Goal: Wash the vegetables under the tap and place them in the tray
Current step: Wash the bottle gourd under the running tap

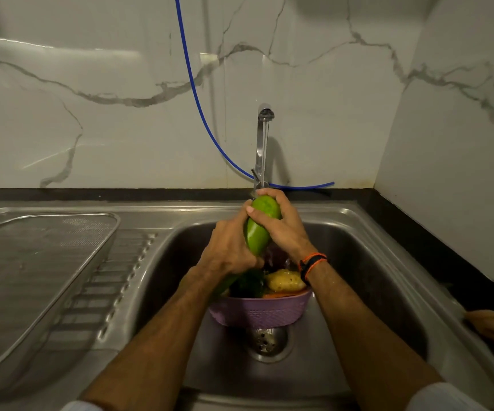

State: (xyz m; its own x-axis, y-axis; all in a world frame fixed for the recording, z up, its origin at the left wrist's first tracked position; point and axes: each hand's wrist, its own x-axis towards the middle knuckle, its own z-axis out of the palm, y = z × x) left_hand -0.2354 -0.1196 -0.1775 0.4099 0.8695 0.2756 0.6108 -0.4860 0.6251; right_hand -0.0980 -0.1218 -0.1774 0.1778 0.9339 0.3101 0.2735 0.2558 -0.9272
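I am gripping the green vegetable with left hand and right hand under the tap; purple basket sitting below the tap; tray lying left of it.

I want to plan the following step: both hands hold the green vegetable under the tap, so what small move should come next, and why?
Probably carry the long green vegetable, gripped by the left hand and right hand, left to the metal mesh tray; water already runs over it.
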